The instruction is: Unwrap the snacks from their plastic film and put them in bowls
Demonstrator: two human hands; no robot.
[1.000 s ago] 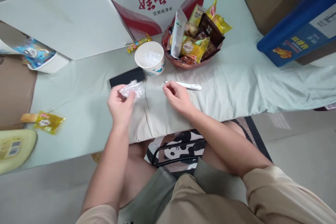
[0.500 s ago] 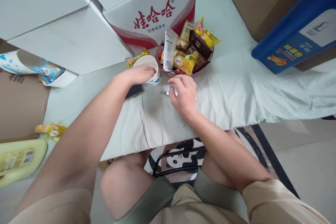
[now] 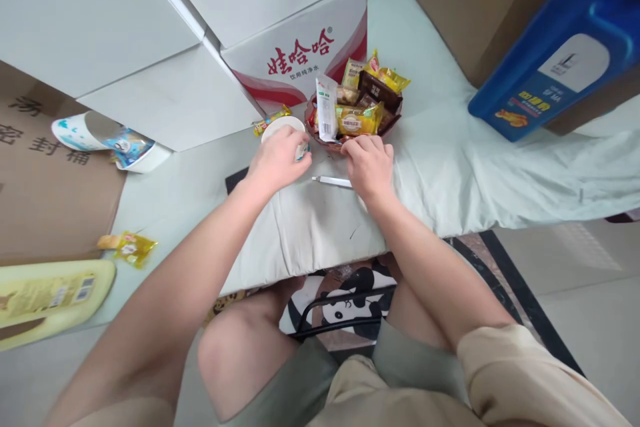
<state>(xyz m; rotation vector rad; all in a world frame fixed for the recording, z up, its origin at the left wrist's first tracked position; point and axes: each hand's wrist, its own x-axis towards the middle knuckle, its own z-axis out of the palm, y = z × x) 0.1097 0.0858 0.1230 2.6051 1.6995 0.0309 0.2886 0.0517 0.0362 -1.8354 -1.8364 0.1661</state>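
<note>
My left hand (image 3: 281, 159) is closed around the near side of a white paper cup (image 3: 286, 121) with blue print, and its fingers reach the cup's right side. My right hand (image 3: 370, 165) is at the front rim of a dark red bowl (image 3: 395, 121) heaped with wrapped snacks (image 3: 353, 121). Its fingers are curled together there, and what they hold, if anything, is hidden. A white pen (image 3: 331, 181) lies on the cloth between my hands, its right end by my right wrist. Behind my left wrist shows part of a dark flat object (image 3: 235, 180).
White cartons (image 3: 295, 33) stand behind the bowl and cup. A small yellow packet (image 3: 270, 120) lies behind the cup. To the right is a blue jug (image 3: 540, 73) beside a brown box (image 3: 445, 7). Paper cups (image 3: 80, 132), a yellow wrapper (image 3: 135, 248) and a pale yellow bottle (image 3: 55, 300) are at left.
My left hand has come out of the cup's mouth and now grasps its near side. My right hand has moved from above the pen to the bowl's front rim. The view has shifted slightly.
</note>
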